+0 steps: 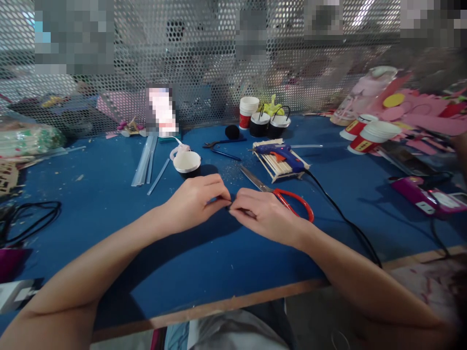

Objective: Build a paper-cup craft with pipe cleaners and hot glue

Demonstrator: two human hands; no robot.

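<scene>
Over the blue tabletop my left hand [199, 203] and my right hand [266, 214] meet, fingertips almost touching, both closed in a pinch. A small dark bit shows between the fingertips, too little of it visible to name. Just behind my left hand stands a paper cup [187, 165], white inside and dark outside, with a pale pink piece [180, 149] behind it. Scissors [292, 201] with red handles lie beyond my right hand, which partly covers them. Farther back, blue-handled pliers [224, 151] lie near a black ball [232, 131].
A blue glue gun [292, 158] rests on a stick rack [268, 163], its black cord running right. Clear glue sticks [145, 160] lie left. Black cups with handles [260, 125] and stacked paper cups [248, 107] stand before a mesh screen [204, 63]. A purple device [414, 194] lies right.
</scene>
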